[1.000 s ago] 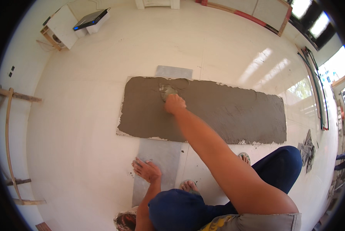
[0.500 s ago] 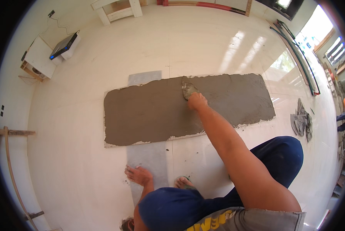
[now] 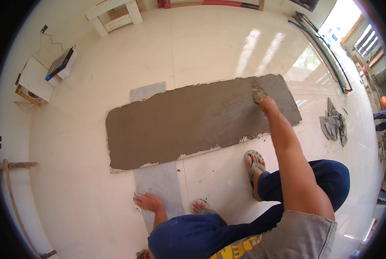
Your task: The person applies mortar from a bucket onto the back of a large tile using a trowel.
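Observation:
A long slab (image 3: 180,121) lies on the pale floor, its top covered with wet grey mortar that leaves ragged edges. My right hand (image 3: 268,105) is closed round a mortar-smeared trowel (image 3: 258,93), whose blade rests on the coat near the slab's right end. The trowel's handle is hidden in my fingers. Off the slab's near left side, my left hand (image 3: 148,202) leans on the floor with its fingers stretched out and nothing in it. It lies at the left edge of a grey strip (image 3: 158,185) that runs under the slab.
My sandalled feet (image 3: 255,168) stand on the near side. A crumpled grey cloth (image 3: 333,122) lies at the right, with long dark tubes (image 3: 322,54) beyond it. A white wooden stand (image 3: 115,17) is at the back; a black device (image 3: 60,64) sits by the left wall.
My right hand has carried the trowel rightward along the mortar, from the slab's middle toward its right end. My left hand stays on the floor. The whole view has shifted slightly.

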The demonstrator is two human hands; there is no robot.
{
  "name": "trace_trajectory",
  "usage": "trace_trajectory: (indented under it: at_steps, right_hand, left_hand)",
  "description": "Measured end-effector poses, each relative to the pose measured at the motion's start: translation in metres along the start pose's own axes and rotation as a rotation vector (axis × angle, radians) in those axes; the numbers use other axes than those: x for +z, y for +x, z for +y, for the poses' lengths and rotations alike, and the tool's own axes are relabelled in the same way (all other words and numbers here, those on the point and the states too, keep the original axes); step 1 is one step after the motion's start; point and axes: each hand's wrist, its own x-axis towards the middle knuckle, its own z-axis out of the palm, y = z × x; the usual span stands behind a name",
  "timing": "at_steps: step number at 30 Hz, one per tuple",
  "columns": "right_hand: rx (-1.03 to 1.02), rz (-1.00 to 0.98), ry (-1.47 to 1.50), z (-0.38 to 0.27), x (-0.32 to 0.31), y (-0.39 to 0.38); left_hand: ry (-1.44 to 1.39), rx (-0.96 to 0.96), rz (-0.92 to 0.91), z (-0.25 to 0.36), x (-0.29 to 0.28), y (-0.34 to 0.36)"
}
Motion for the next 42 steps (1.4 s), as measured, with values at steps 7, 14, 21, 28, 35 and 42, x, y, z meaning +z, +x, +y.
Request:
trace_trajectory:
  at_steps: [7, 14, 21, 28, 35, 42]
  right_hand:
    - [-0.136, -0.238, 0.42, -0.019, 0.035, -0.071]
    - [-0.392, -0.496, 0.364, -0.213, 0.099, -0.263]
    - [-0.91, -0.424, 0.15, -0.301, 0.151, -0.365]
    - [-0.876, -0.387, 0.014, -0.226, 0.121, -0.39]
    - [-0.281, -0.126, -0.049, -0.06, 0.048, -0.2]
    - [-0.385, -0.323, 0.332, -0.111, 0.11, -0.282]
  left_hand:
    - [0.131, 0.006, 0.054, -0.016, 0.004, 0.014]
    - [0.164, -0.009, 0.012, -0.009, -0.008, 0.013]
    - [0.146, 0.017, -0.037, 0.026, 0.002, -0.004]
    - [0.2, 0.009, 0.023, -0.013, -0.019, 0.012]
    - [0.162, -0.01, 0.016, -0.014, 0.0, 0.014]
    - [-0.199, -0.042, 0.346, -0.029, 0.015, 0.045]
